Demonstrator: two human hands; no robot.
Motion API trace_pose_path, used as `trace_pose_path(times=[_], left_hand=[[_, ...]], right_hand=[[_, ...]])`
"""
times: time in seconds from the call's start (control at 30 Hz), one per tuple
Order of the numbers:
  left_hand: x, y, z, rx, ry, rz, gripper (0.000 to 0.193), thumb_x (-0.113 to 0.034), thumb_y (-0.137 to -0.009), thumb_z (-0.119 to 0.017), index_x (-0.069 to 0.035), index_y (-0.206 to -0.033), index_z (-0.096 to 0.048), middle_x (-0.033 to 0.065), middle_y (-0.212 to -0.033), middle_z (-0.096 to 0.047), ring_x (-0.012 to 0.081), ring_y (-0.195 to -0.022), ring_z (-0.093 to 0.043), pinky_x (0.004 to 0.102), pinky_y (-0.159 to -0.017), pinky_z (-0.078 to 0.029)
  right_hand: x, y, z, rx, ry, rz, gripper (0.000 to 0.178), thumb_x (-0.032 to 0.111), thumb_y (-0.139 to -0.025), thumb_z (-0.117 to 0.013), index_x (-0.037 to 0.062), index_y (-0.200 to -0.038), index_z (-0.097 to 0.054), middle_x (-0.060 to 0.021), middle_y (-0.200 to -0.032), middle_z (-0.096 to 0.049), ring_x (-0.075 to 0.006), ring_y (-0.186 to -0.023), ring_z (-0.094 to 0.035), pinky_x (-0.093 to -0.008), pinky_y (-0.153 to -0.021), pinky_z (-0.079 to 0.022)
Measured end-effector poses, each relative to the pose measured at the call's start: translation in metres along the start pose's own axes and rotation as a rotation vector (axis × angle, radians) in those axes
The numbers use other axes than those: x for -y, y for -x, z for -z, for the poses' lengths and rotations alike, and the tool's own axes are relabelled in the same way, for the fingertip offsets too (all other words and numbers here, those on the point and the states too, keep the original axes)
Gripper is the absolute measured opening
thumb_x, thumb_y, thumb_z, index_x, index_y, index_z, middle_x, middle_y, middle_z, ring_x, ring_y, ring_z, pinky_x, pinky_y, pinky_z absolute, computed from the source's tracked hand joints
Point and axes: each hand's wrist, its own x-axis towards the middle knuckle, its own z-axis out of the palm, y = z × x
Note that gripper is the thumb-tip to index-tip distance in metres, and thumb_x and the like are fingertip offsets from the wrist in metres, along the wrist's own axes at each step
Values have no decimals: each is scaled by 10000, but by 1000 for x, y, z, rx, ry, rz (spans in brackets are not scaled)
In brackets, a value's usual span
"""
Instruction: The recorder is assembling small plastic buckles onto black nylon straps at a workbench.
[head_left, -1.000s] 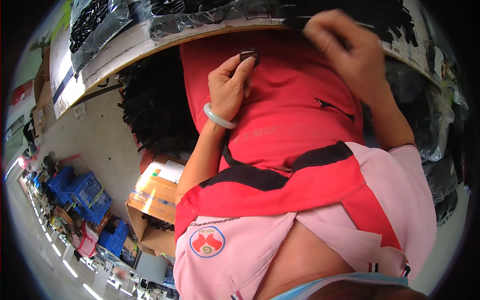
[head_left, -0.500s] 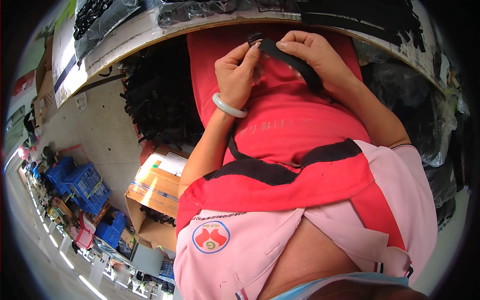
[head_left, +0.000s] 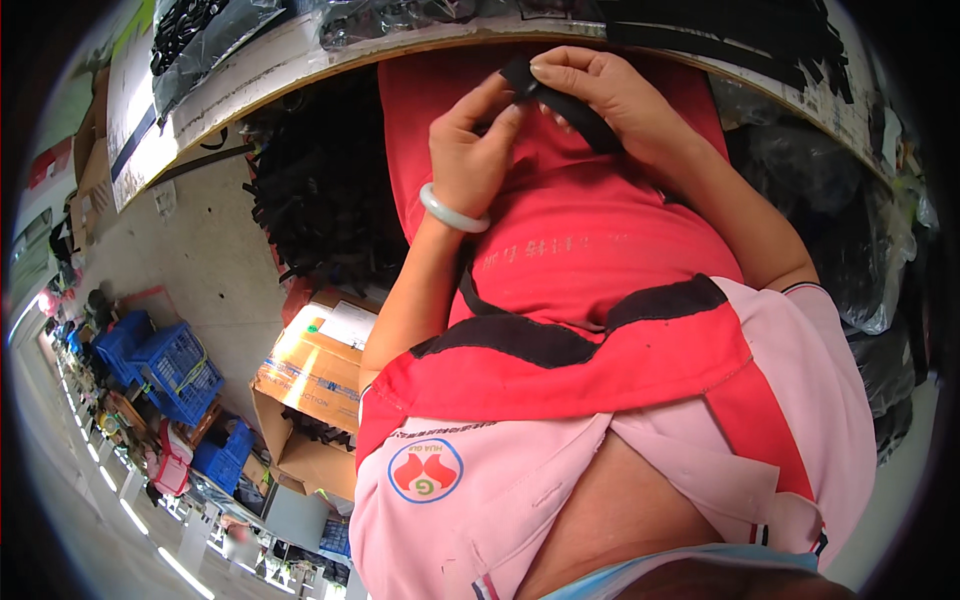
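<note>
Above my lap, close to the table edge, both hands work on a short black webbing strap point(head_left: 580, 112). My left hand point(head_left: 472, 140), with a pale bangle at the wrist, pinches a small black buckle point(head_left: 524, 88) at the strap's end between thumb and fingers. The buckle is mostly covered by fingers and strap, so its shape is hard to make out. My right hand point(head_left: 610, 95) grips the strap near that end with thumb and fingers. The strap's free part droops below the right palm, over my red apron point(head_left: 600, 230).
Along the table point(head_left: 400, 48) lie a plastic bag of black buckles point(head_left: 185, 40) and a stack of black straps point(head_left: 740, 35). Dark material point(head_left: 320, 190) is heaped beneath it. A cardboard box point(head_left: 310, 385) and blue crates point(head_left: 178, 375) stand at left; plastic-wrapped black goods point(head_left: 800, 190) at right.
My right hand has moved up and left, bringing the strap over the buckle. The strap's end now covers the spot where the buckle showed before.
</note>
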Motion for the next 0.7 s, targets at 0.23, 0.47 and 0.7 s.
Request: trace_pose_path(times=[0.23,0.47,0.7], left_hand=[[5,3,7,13,861,837,258,-178,-930,-598,56,-1024,-652,113,-729,-671,122,-546,-595,208,-426,-403],[-6,2,1,-156,595,560,190,-109,-891,-655,48,-994,-681,83,-784,-688,86,-539,-578,197,-419,-409],[-11,6,0,-170,561,547,189,-85,-864,-688,30,-1014,-688,44,-780,-667,59,-479,-518,189,-404,-399]], right_hand=[[-20,0,-2,-118,491,666,110,71,-855,-680,26,-953,-657,17,-833,-609,-67,-731,-542,-212,-687,-449],[23,18,-4,8,603,146,161,147,-877,-652,11,-801,-613,37,-683,-532,-40,-631,-454,-208,-572,-370],[21,10,-6,39,529,-60,207,213,-844,-679,49,-735,-614,59,-599,-495,-19,-547,-409,-207,-481,-306]])
